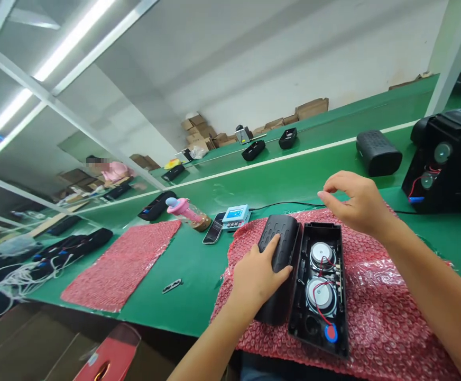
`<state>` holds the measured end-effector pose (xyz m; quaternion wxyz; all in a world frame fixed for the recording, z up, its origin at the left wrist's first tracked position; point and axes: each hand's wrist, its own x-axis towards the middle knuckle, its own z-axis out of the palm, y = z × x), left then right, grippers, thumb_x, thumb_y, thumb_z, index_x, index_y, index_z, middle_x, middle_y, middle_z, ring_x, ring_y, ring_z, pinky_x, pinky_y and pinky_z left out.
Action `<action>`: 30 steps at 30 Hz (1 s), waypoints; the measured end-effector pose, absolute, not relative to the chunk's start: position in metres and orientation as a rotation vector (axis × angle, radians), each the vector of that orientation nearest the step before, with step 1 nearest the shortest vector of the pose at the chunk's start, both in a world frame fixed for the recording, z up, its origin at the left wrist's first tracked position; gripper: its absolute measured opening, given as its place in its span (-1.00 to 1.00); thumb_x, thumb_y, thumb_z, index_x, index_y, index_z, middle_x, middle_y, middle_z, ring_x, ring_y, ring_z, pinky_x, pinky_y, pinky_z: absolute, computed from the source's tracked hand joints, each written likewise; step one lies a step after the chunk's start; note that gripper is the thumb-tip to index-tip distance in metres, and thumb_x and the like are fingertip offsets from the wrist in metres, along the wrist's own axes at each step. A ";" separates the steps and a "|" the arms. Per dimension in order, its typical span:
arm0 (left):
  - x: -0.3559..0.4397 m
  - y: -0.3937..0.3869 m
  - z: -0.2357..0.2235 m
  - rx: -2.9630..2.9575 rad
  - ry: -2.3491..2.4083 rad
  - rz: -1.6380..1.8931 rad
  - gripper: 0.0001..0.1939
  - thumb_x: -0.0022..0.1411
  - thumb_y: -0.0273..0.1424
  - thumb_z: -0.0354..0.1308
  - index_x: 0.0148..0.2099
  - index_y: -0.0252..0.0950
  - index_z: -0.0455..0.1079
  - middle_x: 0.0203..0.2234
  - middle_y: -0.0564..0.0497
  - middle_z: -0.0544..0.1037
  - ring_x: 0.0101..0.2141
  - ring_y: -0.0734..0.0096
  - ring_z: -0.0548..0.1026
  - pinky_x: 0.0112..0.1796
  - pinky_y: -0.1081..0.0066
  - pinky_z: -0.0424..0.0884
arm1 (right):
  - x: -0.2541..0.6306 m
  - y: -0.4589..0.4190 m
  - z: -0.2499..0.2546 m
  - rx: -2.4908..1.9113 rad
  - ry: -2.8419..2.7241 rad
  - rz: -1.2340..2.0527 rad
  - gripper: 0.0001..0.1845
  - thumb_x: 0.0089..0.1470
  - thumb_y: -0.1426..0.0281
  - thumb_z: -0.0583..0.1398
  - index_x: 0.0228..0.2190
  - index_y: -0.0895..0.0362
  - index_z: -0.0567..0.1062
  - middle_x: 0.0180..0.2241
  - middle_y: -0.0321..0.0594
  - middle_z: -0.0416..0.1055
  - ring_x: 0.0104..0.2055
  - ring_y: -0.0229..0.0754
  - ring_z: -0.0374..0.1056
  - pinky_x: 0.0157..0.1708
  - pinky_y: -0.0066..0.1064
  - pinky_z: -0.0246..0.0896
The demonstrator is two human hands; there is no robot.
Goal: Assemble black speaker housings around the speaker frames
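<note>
My left hand (257, 275) lies on a black textured speaker cover (281, 233), thumb and index finger stretched over it. Right beside the cover is an open black speaker housing (304, 323). Inside it are two round speaker drivers (322, 294), red and black wires, and a disc (331, 333) with a blue rim and red middle. My right hand (351, 203) is raised above and beyond the housing, touching neither part. Its thumb and fingers are curled together in a pinch; anything between the tips is too small to make out. Red bubble wrap (377, 296) lies under both speaker parts.
A blue-and-white meter (236, 214), a phone (214, 228) and a pink-lidded cup (188, 213) stand behind to the left. A small metallic strip (172, 286) lies on the green table. Black housings (424, 164) are stacked at right, near another speaker (378, 153). A person (115, 172) sits far left.
</note>
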<state>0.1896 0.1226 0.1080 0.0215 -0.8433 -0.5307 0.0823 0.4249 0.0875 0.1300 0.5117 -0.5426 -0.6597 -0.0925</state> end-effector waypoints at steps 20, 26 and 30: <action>0.196 0.118 0.101 -2.611 -1.716 0.164 -0.27 0.06 -0.02 0.12 0.26 -0.03 0.09 -0.11 -0.16 0.40 -0.11 0.00 0.42 -0.16 0.19 0.35 | 0.451 0.089 0.132 -1.434 -1.580 -0.411 -0.76 0.09 0.27 0.10 -0.54 0.10 0.39 -0.52 -0.26 0.40 -0.45 -0.16 0.32 -0.48 -0.33 0.11; 0.193 0.118 0.101 -2.620 -1.708 0.214 -0.25 0.06 -0.01 0.12 0.27 -0.01 0.05 -0.04 -0.18 0.36 -0.09 0.00 0.40 -0.14 0.19 0.33 | 0.444 0.086 0.130 -1.451 -1.694 -0.484 -0.70 0.13 0.23 0.04 -0.54 0.10 0.37 -0.53 -0.27 0.38 -0.47 -0.18 0.31 -0.51 -0.36 0.05; 0.188 0.120 0.101 -2.645 -1.740 0.188 -0.26 0.05 0.00 0.12 0.27 0.03 0.05 -0.04 -0.16 0.37 -0.09 0.01 0.40 -0.15 0.17 0.34 | 0.440 0.094 0.121 -1.436 -1.806 -0.467 -0.70 0.14 0.25 0.03 -0.54 0.11 0.36 -0.53 -0.26 0.37 -0.48 -0.19 0.29 -0.52 -0.36 0.03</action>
